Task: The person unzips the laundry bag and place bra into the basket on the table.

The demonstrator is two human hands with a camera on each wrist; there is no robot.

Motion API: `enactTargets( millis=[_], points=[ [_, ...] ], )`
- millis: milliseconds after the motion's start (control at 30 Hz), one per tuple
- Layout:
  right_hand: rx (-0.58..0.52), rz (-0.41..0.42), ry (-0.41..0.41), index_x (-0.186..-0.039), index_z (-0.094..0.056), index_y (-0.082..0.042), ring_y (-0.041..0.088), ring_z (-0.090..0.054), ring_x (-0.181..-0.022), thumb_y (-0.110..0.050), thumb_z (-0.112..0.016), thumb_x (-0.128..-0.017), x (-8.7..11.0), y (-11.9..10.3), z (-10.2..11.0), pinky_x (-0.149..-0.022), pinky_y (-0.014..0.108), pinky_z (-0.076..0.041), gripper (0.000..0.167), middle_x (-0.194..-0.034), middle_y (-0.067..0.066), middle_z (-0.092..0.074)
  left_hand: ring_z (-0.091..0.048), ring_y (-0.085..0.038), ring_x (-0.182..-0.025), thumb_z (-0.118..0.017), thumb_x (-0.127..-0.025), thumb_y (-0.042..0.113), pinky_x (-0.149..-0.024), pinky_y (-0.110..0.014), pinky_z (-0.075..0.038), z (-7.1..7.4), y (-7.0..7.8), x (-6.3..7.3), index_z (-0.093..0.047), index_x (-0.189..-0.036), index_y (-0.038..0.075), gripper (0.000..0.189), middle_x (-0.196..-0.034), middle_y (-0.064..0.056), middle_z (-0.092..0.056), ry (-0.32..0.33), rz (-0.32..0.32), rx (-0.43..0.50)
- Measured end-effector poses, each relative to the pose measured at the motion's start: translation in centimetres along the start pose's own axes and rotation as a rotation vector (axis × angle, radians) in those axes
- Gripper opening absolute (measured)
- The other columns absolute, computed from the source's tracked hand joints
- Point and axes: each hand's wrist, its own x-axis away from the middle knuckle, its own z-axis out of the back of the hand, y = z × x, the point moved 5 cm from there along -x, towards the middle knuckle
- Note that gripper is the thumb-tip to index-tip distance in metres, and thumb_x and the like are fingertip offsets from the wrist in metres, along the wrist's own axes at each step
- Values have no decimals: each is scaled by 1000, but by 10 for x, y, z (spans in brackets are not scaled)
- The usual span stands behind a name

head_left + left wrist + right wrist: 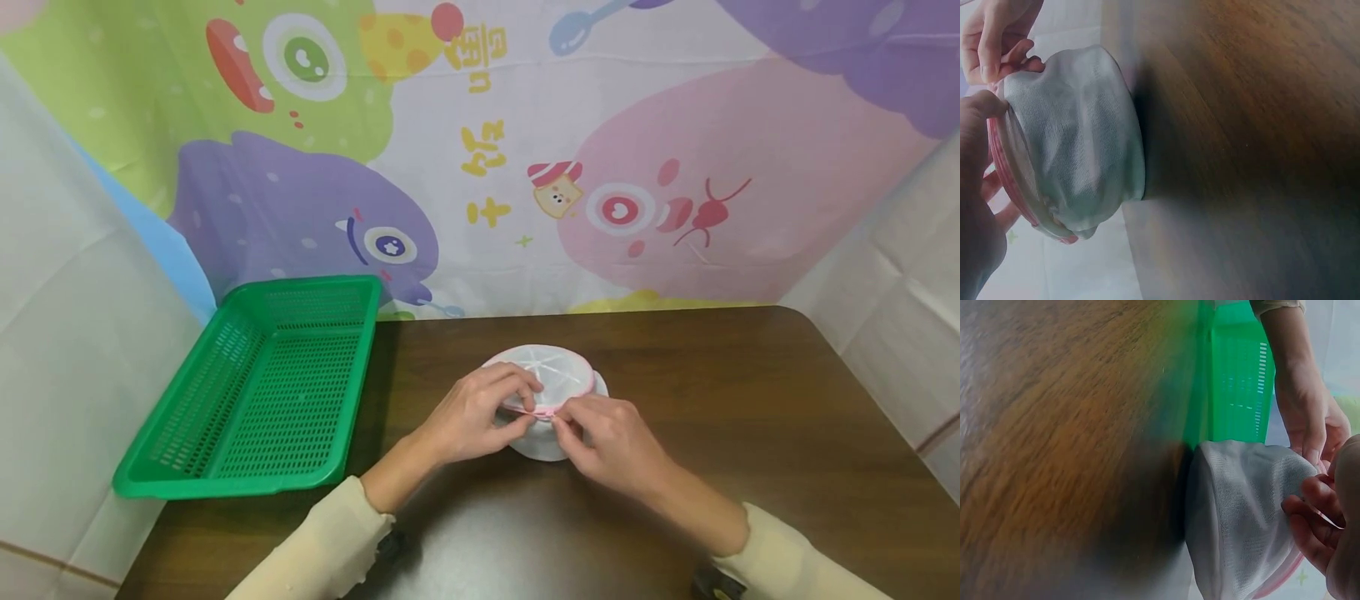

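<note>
A round white mesh laundry bag [557,372] with pink trim stands on the wooden table in the head view. Its soft mesh side [1082,134] looks creased in the left wrist view, below the pink-edged top. My left hand [474,417] pinches the near edge of the top between thumb and fingers. Close beside it, my right hand [617,443] pinches the same pink zipper edge [546,413] with its fingertips. Both hands meet at this edge, and the fingertips hide the small part between them. In the right wrist view the mesh [1254,500] sags under the fingers.
A green perforated plastic basket [360,375] stands at the table's left side. Behind the brown table [712,392] hangs a cloth [510,275] printed with cartoon figures. White walls or sheets [900,275] flank both sides.
</note>
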Motion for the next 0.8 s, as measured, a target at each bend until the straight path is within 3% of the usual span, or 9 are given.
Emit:
enactTargets(
  millis=[267, 800],
  points=[
    [0, -2, -9, -84, -70, -12, 1, -61, -65, 4, -76, -84, -1, -3, -4, -60, 19, -52, 17, -73, -6, -72, -78, -19, -116, -89, -93, 11, -105, -34, -66, -3, 4, -1, -76, -101, 13, 16, -120, -4, -82, 0, -36, -16],
    [22, -29, -8, -86, -73, -11, 4, -57, -62, 2, -78, -85, 6, 6, 2, -58, 17, -47, 14, -69, -5, -69, -78, -22, -122, -88, -97, 10, -111, -40, -64, 0, 0, 4, -75, -103, 13, 15, -122, -5, -82, 1, -16, 20]
  ],
)
